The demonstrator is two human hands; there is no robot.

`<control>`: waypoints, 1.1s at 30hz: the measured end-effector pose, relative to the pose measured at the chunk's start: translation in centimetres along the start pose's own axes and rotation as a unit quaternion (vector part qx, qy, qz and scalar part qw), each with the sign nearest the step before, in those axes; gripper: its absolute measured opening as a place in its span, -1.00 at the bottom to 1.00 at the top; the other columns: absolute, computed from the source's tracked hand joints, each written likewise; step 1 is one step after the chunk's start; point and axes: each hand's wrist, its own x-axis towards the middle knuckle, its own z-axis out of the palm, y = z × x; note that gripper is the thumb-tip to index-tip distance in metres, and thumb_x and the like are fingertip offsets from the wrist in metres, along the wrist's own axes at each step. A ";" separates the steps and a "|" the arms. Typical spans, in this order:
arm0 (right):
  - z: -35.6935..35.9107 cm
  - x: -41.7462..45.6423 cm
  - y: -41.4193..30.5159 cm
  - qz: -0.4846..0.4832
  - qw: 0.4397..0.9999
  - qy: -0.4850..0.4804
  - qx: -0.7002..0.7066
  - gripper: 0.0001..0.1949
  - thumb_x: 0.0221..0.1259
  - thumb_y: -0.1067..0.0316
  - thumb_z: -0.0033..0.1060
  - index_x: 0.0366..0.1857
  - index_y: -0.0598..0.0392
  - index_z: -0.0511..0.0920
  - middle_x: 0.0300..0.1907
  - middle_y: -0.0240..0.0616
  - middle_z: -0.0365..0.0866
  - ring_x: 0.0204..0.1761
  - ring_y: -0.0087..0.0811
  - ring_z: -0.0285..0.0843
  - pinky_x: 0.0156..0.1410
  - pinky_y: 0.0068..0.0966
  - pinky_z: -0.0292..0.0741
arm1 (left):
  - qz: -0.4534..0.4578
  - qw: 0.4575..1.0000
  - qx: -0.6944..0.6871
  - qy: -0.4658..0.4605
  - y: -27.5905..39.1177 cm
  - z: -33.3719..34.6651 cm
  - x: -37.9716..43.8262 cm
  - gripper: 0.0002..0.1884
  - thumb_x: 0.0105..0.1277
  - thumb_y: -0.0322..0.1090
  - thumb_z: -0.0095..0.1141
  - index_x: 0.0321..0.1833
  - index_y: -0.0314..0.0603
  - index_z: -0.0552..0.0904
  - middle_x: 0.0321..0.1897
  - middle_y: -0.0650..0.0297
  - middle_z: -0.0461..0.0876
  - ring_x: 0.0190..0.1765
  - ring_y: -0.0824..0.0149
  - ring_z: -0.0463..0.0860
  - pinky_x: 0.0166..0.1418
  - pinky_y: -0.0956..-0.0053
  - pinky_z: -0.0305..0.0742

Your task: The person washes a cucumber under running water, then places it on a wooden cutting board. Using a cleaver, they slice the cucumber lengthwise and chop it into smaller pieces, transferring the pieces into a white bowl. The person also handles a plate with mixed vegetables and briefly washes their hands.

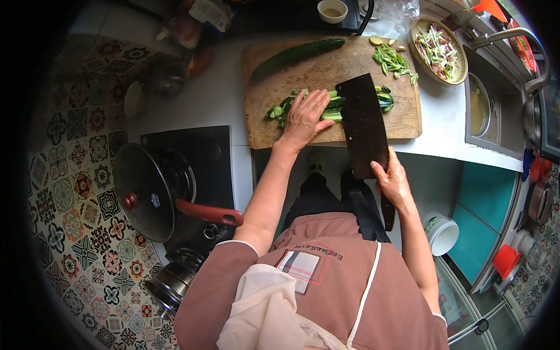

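Observation:
My right hand [393, 180] grips a dark cleaver [363, 118] near the heel of its blade, with the handle [387, 213] hanging below. The blade lies across a row of cut cucumber strips [333, 110], and green pieces show on both sides of it. Fingers of my left hand [305, 117] press the strips down onto the wooden cutting board [280, 136], left of the blade. Behind them lies a whole cucumber [297, 58]. Sliced green pepper [390, 60] is heaped at the board's far right corner. The blade hides part of the strips.
A bowl of meat and pale shreds [439, 50] stands right of the board, beside the sink [496, 109] and its faucet [509, 36]. At left, a lidded pan [146, 192] sits on the black cooktop [210, 153], its red handle [210, 211] reaching towards my left forearm. A small bowl [332, 10] stands behind.

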 end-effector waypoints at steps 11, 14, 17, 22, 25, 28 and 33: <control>5.7 -0.6 0.8 -0.196 0.881 0.125 -0.413 -0.54 0.08 0.49 0.07 0.13 0.14 0.30 -0.50 -0.05 0.57 -0.54 0.04 0.59 -0.46 -0.14 0.54 | -0.068 0.995 -0.001 0.070 0.2 1.4 0.0 -0.42 -0.06 -0.38 0.32 0.09 -0.27 0.45 -0.02 0.01 0.52 0.19 -0.04 0.42 0.41 0.14 0.19; 1.7 -1.2 0.8 -0.223 0.931 0.122 -0.263 -0.61 0.15 0.48 0.08 0.08 0.14 0.31 -0.57 0.03 0.55 -0.52 0.07 0.56 -0.44 -0.08 0.47 | -0.150 0.984 0.044 0.080 0.3 1.6 0.5 -0.40 0.03 -0.29 0.32 0.17 -0.23 0.42 0.07 0.04 0.49 0.23 -0.01 0.40 0.43 0.16 0.13; -1.5 -2.7 2.1 -0.106 0.990 0.091 -0.003 -0.73 0.25 0.43 0.09 -0.01 0.08 0.34 -0.59 -0.16 0.52 -0.67 -0.28 0.51 -0.57 -0.34 0.41 | -0.123 0.986 0.067 0.091 1.9 0.0 1.6 -0.31 0.09 -0.19 0.33 0.29 -0.19 0.36 0.22 0.07 0.41 0.31 0.04 0.35 0.48 0.19 0.07; -4.4 -2.6 2.9 -0.004 0.991 0.033 0.133 -0.78 0.31 0.37 0.08 -0.06 0.14 0.33 -0.56 -0.42 0.37 -0.72 -0.65 0.27 -0.64 -0.66 0.25 | 0.005 1.000 0.014 -0.019 2.9 1.1 2.7 -0.22 0.07 -0.12 0.33 0.34 -0.26 0.31 0.35 0.06 0.31 0.38 0.10 0.29 0.48 0.17 0.11; -4.0 -1.7 2.9 -0.004 0.988 0.023 0.150 -0.75 0.31 0.36 0.09 -0.02 0.14 0.33 -0.54 -0.41 0.39 -0.72 -0.65 0.27 -0.63 -0.66 0.26 | 0.022 0.999 0.022 -0.034 2.3 1.7 3.0 -0.27 0.06 -0.12 0.34 0.27 -0.29 0.40 0.27 0.06 0.41 0.33 0.11 0.37 0.45 0.19 0.18; -3.4 -0.9 2.8 -0.006 0.989 0.023 0.143 -0.71 0.31 0.37 0.09 0.04 0.14 0.33 -0.53 -0.41 0.41 -0.72 -0.64 0.28 -0.63 -0.64 0.27 | 0.030 0.999 -0.003 -0.016 2.0 2.0 3.1 -0.34 0.03 -0.18 0.36 0.21 -0.28 0.47 0.21 0.08 0.48 0.29 0.12 0.42 0.41 0.19 0.24; -3.0 -0.3 2.0 -0.011 0.998 0.021 0.051 -0.67 0.30 0.38 0.09 0.10 0.12 0.30 -0.53 -0.32 0.45 -0.74 -0.57 0.32 -0.65 -0.57 0.29 | 0.025 0.999 -0.033 0.002 2.2 2.0 3.1 -0.39 -0.02 -0.27 0.38 0.14 -0.29 0.52 0.17 0.08 0.52 0.25 0.10 0.47 0.37 0.18 0.29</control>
